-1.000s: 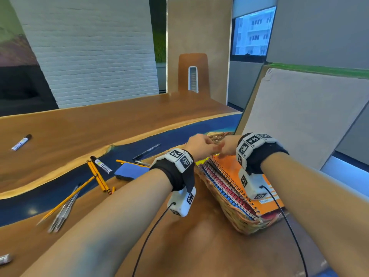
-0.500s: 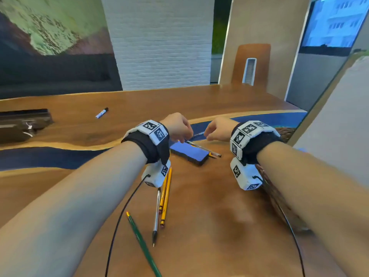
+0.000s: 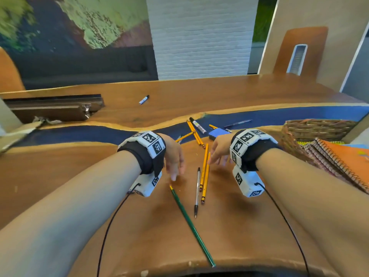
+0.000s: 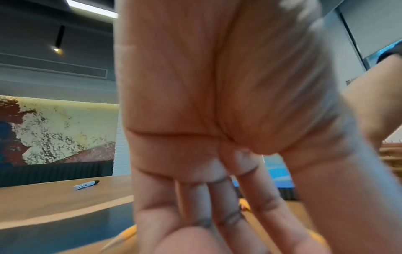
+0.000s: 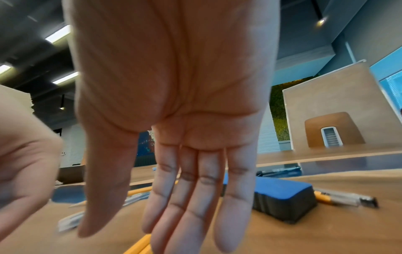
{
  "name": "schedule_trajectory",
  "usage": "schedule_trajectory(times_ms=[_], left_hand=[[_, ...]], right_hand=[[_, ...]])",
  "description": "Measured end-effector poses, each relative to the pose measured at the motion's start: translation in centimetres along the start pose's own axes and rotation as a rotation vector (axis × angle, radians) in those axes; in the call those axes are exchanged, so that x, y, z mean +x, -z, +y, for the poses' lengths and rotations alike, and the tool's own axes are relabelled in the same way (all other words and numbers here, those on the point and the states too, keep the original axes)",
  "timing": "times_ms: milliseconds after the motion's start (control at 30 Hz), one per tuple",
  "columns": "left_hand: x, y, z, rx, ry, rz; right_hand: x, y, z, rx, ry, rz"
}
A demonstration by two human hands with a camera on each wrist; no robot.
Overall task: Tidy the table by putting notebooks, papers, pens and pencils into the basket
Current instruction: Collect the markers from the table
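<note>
Hovering low at centre frame in the head view, the left hand [image 3: 173, 156] and right hand [image 3: 219, 149] flank two yellow pencils [image 3: 204, 172], a pen [image 3: 197, 191] and a green pencil [image 3: 191, 226] on the table [image 3: 60, 176]; the basket [image 3: 317, 129] with notebooks [image 3: 339, 166] sits at right. Left wrist view: fingers [image 4: 224, 206] straight, grip empty. Right wrist view: fingers [image 5: 195, 197] straight, grip empty, a blue eraser [image 5: 280, 194] lower right.

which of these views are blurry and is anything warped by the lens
Head view: mostly sharp, though the table edge bows and both forearms stretch from the wide angle. Left wrist view: the left hand is smeared, the marker soft. Right wrist view: the right hand is fairly crisp, the blue eraser slightly soft.
</note>
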State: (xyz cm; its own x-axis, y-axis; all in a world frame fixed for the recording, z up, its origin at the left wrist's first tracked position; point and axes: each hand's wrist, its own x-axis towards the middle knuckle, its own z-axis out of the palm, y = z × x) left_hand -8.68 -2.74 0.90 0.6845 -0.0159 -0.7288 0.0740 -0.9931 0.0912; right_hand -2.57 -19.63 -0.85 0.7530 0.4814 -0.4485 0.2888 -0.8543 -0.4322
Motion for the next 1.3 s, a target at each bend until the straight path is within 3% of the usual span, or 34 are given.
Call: schedule_trajectory(times_ms=[133, 233, 467, 567, 633, 767, 833, 1000, 1300], left_hand=[[-0.4, -1.9, -0.7, 0.037, -0.044, -0.115], [-0.4, -3.3, -1.2, 0.046, -0.089, -0.096], [-0.5, -4.9, -2.8, -0.009, -0.200, 0.240], [-2.2, -4.2, -4.4, -0.064, -0.159, 0.350], [-4.3, -3.9, -5.7, 0.027, -0.072, 0.264], [-7.6, -6.2, -7.3, 0.256, 0.167, -0.176], [-7.9, -8.2, -7.0, 0.317, 0.193, -0.254], [-6.8, -9.9, -6.2, 0.338, 0.152, -0.150], [-5.0, -8.0, -6.5, 0.215, 0.080, 0.071]], right_hand=[[0.3, -1.6, -1.0, 0.064, -0.070, -0.040], [0.9, -2.4, -1.7, 0.014, -0.052, -0.045], [2.3, -3.7, -2.1, -0.142, -0.037, 0.040], [2.9, -3.9, -2.2, -0.149, -0.036, 0.068], [2.9, -3.8, -2.4, -0.149, -0.052, 0.071], [2.9, -3.7, -2.5, -0.163, -0.071, 0.067], [2.9, -3.7, -2.6, -0.180, -0.087, 0.066], [3.1, -3.7, -2.7, -0.213, -0.095, 0.066], [2.6, -4.0, -2.8, -0.233, -0.113, 0.072]])
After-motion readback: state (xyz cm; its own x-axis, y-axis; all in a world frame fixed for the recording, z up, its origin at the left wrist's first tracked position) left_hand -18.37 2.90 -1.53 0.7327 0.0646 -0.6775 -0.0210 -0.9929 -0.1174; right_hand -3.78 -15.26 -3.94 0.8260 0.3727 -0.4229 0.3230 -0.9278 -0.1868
